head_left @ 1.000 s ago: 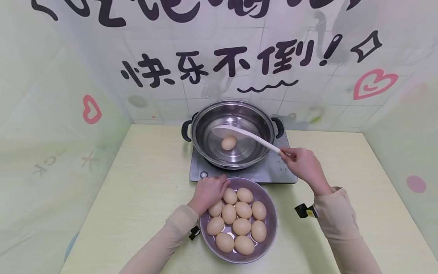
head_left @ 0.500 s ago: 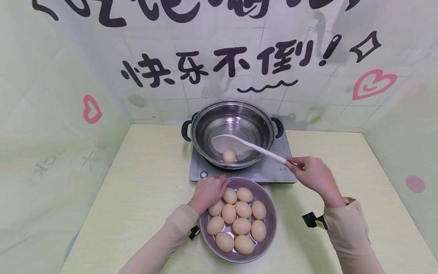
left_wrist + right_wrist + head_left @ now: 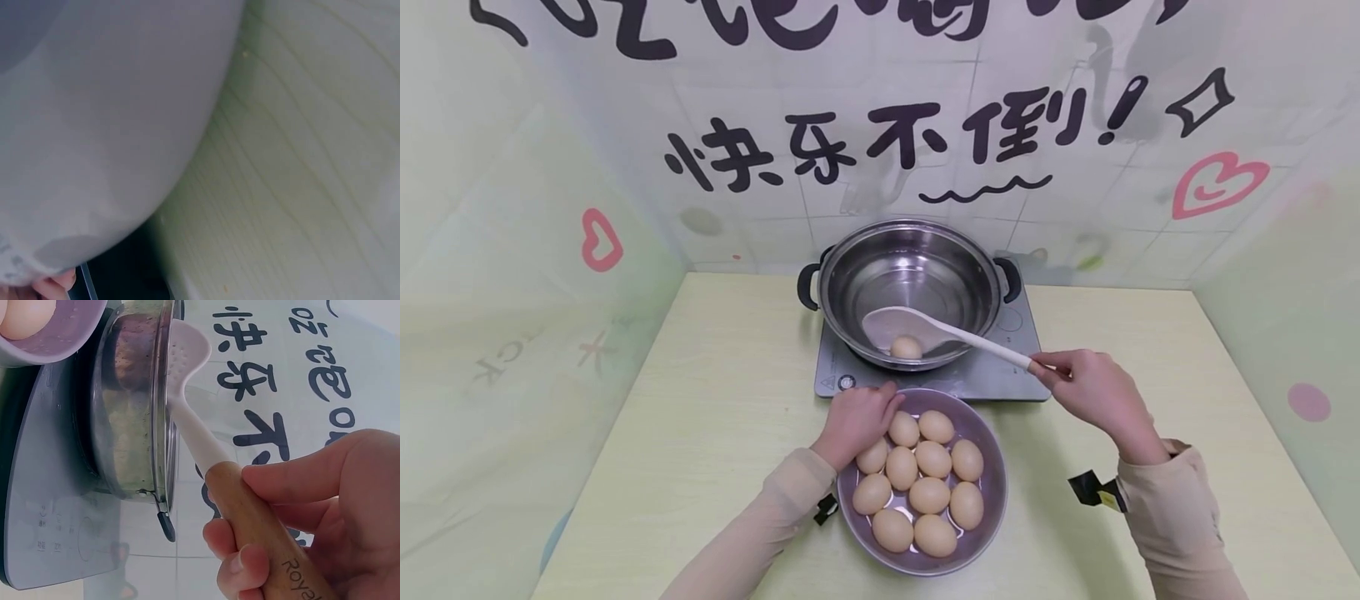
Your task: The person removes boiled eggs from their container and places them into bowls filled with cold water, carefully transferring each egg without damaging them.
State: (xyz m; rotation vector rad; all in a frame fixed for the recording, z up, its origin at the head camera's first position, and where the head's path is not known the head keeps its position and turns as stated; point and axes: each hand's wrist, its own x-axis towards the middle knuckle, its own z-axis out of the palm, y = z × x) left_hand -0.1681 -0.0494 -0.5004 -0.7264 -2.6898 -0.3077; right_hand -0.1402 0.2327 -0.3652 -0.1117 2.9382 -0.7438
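My right hand (image 3: 1093, 392) holds the wooden handle of a white slotted spoon (image 3: 973, 337); in the right wrist view, thumb and fingers wrap the handle (image 3: 256, 525), and small holes show in the spoon's head. That head is inside a steel pot (image 3: 917, 258), against its near wall. A brown egg (image 3: 906, 347) is at the spoon's head, partly covered by the pot's rim. My left hand (image 3: 859, 421) grips the far-left rim of a purple bowl (image 3: 992, 508) holding several brown eggs (image 3: 930, 495). From the left wrist, the bowl's outside (image 3: 125, 125) hides most of the hand.
Under the pot lies a flat grey induction cooker (image 3: 1000, 379) with touch markings. Dark side handles (image 3: 807, 286) stick out from the pot. A pale wooden table (image 3: 722, 375) carries everything, and a printed white backdrop (image 3: 760, 225) stands behind the pot.
The spoon and the egg have come toward the pot's near wall. My right hand has shifted right and nearer to me, while my left hand and the bowl stay put.
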